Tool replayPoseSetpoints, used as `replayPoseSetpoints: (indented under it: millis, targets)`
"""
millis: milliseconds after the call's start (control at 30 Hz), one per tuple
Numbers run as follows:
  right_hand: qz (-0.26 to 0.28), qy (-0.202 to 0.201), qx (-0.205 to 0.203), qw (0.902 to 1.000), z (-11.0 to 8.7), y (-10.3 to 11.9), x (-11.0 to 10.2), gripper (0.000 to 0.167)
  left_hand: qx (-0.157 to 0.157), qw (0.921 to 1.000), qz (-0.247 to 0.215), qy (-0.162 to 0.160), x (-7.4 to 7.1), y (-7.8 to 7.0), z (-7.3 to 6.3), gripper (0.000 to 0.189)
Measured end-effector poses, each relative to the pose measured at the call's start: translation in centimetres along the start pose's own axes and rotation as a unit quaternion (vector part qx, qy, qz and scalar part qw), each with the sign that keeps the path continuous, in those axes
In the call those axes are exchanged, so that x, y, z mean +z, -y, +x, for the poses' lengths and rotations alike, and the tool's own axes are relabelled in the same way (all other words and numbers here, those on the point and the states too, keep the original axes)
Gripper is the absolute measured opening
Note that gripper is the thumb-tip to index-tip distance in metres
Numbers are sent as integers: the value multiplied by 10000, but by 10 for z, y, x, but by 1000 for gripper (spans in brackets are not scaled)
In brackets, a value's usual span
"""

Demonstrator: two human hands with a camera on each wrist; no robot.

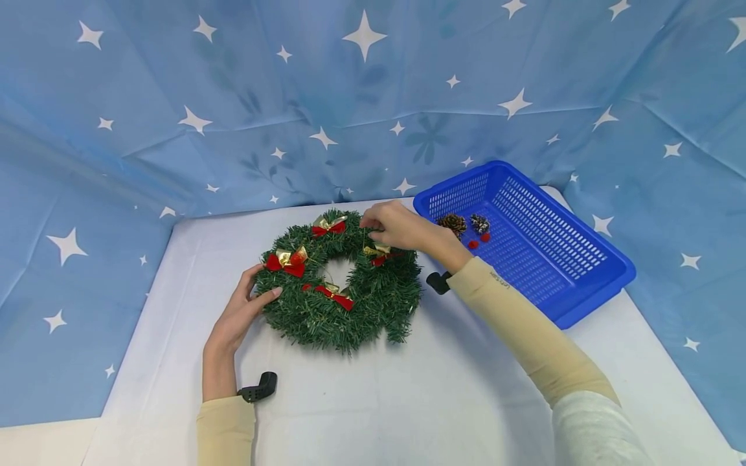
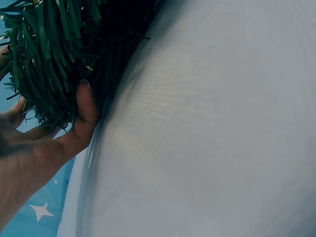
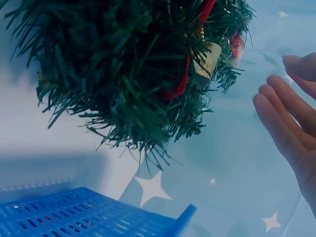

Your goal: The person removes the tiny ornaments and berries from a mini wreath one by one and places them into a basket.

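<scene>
A green tinsel wreath (image 1: 340,320), trimmed with red and gold bows (image 1: 329,226), lies on the white-covered table. At its left side my left hand (image 1: 239,314) holds the outer edge, thumb on the top and fingers round the outside. The left wrist view shows the fingers against the wreath's needles (image 2: 54,59). Over the upper right part, my right hand (image 1: 396,225) has its fingertips drawn together at a fine thread. Below them is a small gold ornament (image 1: 370,251), beside a red and gold bow (image 1: 381,255). A red ball (image 1: 298,257) sits by the left bow.
To the right stands a blue slotted basket (image 1: 542,220), tilted across the table's back right. Inside are a brown pinecone (image 1: 453,224), a white-tipped pinecone (image 1: 480,224) and small red pieces (image 1: 486,237). Behind the table hangs a blue star-patterned cloth (image 1: 326,84).
</scene>
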State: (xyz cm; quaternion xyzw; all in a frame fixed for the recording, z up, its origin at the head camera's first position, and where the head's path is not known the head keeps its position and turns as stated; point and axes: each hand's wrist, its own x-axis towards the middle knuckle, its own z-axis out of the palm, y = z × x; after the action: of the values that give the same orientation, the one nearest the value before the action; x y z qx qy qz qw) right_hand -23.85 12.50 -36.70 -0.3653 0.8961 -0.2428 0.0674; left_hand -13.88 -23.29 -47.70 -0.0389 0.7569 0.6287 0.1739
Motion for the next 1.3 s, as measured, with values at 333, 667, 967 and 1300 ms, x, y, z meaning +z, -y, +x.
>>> replayPoseSetpoints:
  millis: [333, 667, 967, 1300]
  targets:
    - [-21, 115, -74, 9999, 10, 5, 7, 22, 7, 10000, 30, 14, -1, 1, 2, 92]
    - [52, 246, -109, 9996, 25, 15, 15, 24, 0, 10000, 44, -27, -2, 1, 2, 92]
    - [97, 497, -179, 9986, 40, 31, 24, 26, -4, 10000, 31, -33, 0, 0, 2, 91]
    - [279, 667, -381, 9967, 54, 40, 41, 28, -40, 9999, 79, -73, 0, -1, 1, 90]
